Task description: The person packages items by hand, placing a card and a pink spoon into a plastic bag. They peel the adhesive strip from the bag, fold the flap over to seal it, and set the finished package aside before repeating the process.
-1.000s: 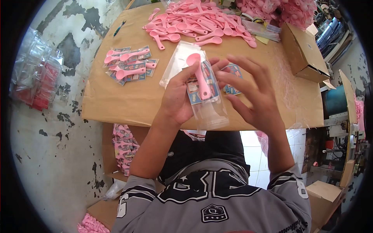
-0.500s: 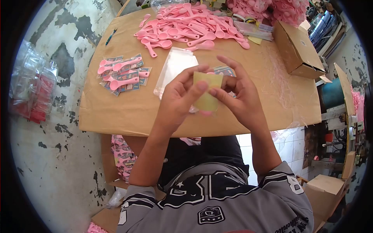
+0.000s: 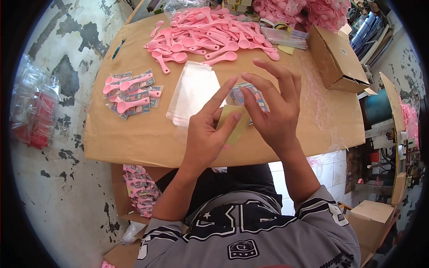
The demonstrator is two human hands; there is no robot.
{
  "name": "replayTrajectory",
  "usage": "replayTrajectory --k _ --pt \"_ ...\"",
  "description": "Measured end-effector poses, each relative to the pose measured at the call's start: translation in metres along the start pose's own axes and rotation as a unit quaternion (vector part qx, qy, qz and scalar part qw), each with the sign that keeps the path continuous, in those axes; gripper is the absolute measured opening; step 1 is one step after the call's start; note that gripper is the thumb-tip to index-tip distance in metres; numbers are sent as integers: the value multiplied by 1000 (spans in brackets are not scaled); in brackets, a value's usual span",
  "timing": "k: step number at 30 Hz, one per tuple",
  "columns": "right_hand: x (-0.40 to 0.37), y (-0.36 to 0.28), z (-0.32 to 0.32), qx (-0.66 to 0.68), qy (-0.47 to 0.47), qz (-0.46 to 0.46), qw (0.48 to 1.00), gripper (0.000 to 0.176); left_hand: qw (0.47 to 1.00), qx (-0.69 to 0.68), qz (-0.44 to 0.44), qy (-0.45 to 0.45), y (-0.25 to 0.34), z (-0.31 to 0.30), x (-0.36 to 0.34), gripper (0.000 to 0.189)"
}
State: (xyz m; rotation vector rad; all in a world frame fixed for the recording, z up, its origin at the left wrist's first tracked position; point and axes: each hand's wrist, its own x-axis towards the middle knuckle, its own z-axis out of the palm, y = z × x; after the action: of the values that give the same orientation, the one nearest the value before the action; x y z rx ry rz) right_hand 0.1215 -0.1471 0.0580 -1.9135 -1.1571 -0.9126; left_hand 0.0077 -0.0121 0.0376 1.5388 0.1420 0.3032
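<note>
My left hand [image 3: 208, 131] pinches a small yellow paper card [image 3: 231, 123] between thumb and fingers over the front of the table. A bit of pink shows just below the card, too small to make out. Apart from the card, my right hand [image 3: 277, 105] is raised with its fingers spread and nothing in them. Partly behind that hand lies a stack of blue printed cards [image 3: 254, 94]. Clear plastic bags [image 3: 195, 87] are laid flat beyond my left hand. On the left, several pink measuring spoons [image 3: 133, 105] rest with printed cards in clear packaging.
A large heap of loose pink spoons [image 3: 210, 38] covers the back of the brown-papered table [image 3: 120, 145]. A cardboard box [image 3: 337, 58] stands at the right edge. A pen [image 3: 118, 48] lies at the back left. Packed spoons fill a box [image 3: 117, 187] below the table.
My right hand has let go of the yellow card and moved up and right, fingers spreading. The card stays in my left hand, now tilted. The whole view has shifted slightly.
</note>
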Motion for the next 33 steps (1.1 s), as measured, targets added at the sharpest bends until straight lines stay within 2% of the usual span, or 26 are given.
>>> replayTrajectory --k 3,9,10,13,14,16,18,20,21,22,24,27,30,33 --pt "-2 2 7 2 4 11 1000 28 997 75 5 -15 -3 -2 1 67" --pt "-10 12 13 45 2 40 998 20 990 128 40 -43 -15 -2 -1 66" --pt "-9 14 11 60 1 47 997 18 991 122 20 -54 -9 -3 -2 65" --pt "-5 25 0 84 72 148 983 14 998 -8 -22 -51 -8 -3 -5 61" --pt "-2 30 -2 198 126 196 952 13 996 -70 -32 -42 -9 -4 -6 59" --pt "1 41 -7 415 223 282 836 12 990 -128 -55 -11 -5 -10 -6 51" --pt "-15 53 -15 458 168 250 837 13 984 -170 -57 18 -5 -15 -5 44" --pt "-26 45 -19 462 71 263 844 14 979 -197 -38 45 -12 -17 -3 37" --pt "-30 33 -18 442 2 292 848 14 975 -214 3 51 -19 -16 -1 31" --pt "-27 21 -16 439 -56 327 835 15 973 -224 4 53 -21 -16 -1 31" --pt "-18 -2 -11 441 -163 393 790 18 969 -241 7 54 -23 -15 1 31" --pt "-28 0 7 475 -193 353 783 20 979 -201 30 35 -28 -17 3 33" --pt "-27 3 11 493 -156 363 775 18 978 -209 25 8 -19 -24 2 35" --pt "-20 0 4 504 -168 390 752 15 989 -147 2 27 -13 -29 1 34"
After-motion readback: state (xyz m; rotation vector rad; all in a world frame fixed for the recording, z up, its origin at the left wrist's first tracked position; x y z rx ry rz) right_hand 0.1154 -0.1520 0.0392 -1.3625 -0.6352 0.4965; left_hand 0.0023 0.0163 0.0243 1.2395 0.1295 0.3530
